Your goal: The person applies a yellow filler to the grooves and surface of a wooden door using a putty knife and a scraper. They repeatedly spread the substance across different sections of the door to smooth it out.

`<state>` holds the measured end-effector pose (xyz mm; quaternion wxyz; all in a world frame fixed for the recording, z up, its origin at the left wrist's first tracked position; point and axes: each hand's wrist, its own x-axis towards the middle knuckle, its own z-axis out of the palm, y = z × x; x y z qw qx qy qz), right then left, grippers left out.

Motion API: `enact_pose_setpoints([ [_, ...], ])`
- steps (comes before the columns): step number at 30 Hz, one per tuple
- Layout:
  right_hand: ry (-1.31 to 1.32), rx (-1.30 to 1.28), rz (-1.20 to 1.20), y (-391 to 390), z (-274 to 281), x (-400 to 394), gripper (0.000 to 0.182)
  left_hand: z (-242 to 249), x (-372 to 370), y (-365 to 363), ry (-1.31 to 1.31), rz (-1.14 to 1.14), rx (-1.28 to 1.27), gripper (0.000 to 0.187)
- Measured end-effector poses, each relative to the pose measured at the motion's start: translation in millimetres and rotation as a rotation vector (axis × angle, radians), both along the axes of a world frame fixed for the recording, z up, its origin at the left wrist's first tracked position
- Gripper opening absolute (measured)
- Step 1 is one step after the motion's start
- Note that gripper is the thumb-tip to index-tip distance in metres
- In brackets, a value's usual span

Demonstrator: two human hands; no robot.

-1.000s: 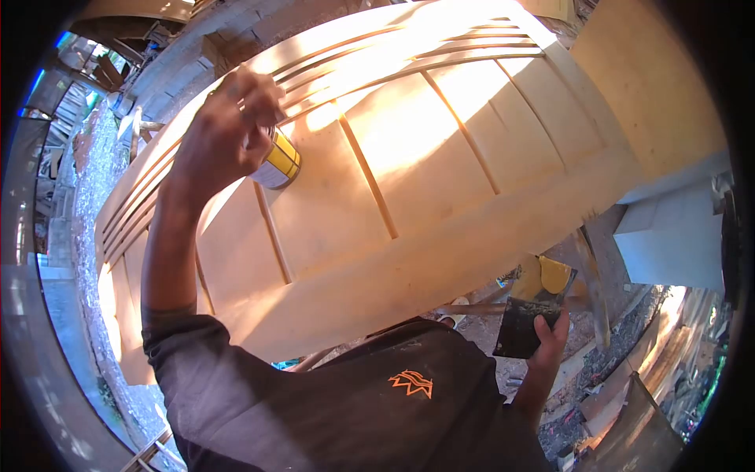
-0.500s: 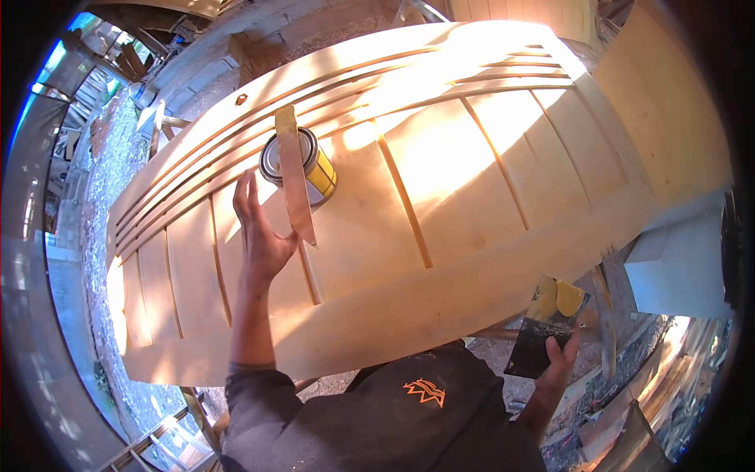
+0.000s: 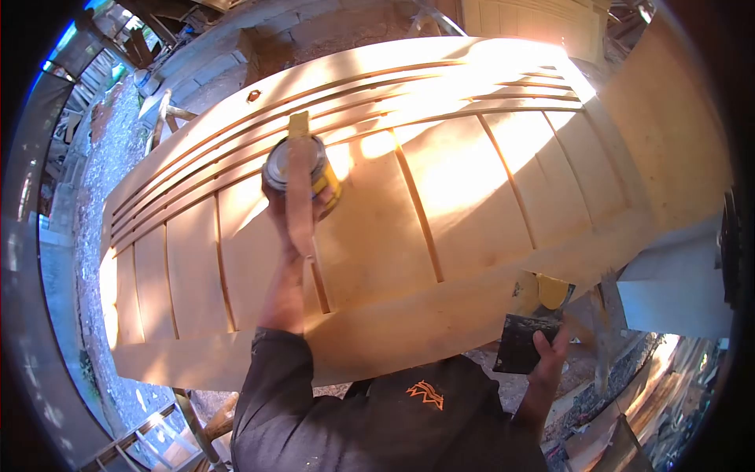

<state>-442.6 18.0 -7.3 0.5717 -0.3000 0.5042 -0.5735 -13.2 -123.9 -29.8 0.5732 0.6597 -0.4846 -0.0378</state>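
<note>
Tin (image 3: 318,167) blurred, left hand (image 3: 280,214) clasped around it, partly hidden behind stick (image 3: 300,189), right hand (image 3: 550,352) pinching black plate (image 3: 516,344)

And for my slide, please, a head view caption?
Grooved panel: left hand around a can, right hand holding a flat tool.

An orange logo (image 3: 425,394), a jagged outline with curved lines above it, stood on the shirt (image 3: 346,436). The can (image 3: 277,167) bore a label (image 3: 336,194), partly yellow, too blurred to read. No words or numbers were legible.
</note>
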Motion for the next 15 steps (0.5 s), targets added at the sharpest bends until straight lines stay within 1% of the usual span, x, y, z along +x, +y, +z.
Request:
enact_pose_setpoints([
  [1,0.000,-0.002,0.000,-1,-1,-1,0.072,0,8,7,0.016,0.000,0.000,0.099],
  [3,-0.004,0.000,0.004,-2,-2,-2,0.071,-3,27,23,-0.081,0.079,-0.031,0.098],
  [4,-0.015,-0.002,0.019,-3,-2,-2,0.071,1,34,33,-0.135,0.151,-0.013,0.100],
  [5,-0.027,-0.002,0.033,-5,-1,-2,0.071,-8,50,42,-0.239,0.231,-0.011,0.104],
  [7,-0.027,-0.005,0.060,-9,-2,-2,0.070,-13,70,58,-0.214,0.289,-0.010,0.103],
  [9,0.002,-0.009,0.068,-13,-8,-3,0.069,-14,77,73,-0.076,0.369,-0.020,0.096],
  [10,-0.001,0.006,0.046,-15,-7,2,0.067,-27,97,79,-0.280,0.387,0.009,0.094],
  [11,-0.008,-0.005,0.065,-19,-5,6,0.066,-19,106,83,-0.365,0.213,0.070,0.091],
  [13,0.006,-0.015,0.083,-25,-12,9,0.064,-4,96,86,-0.327,-0.015,0.016,0.086],
  [14,0.024,-0.015,0.093,-26,-16,6,0.063,-21,107,95,-0.381,0.037,0.007,0.082],
  [15,-0.037,-0.020,0.091,-28,-10,11,0.059,-37,107,113,-0.433,0.182,0.064,0.076],
])
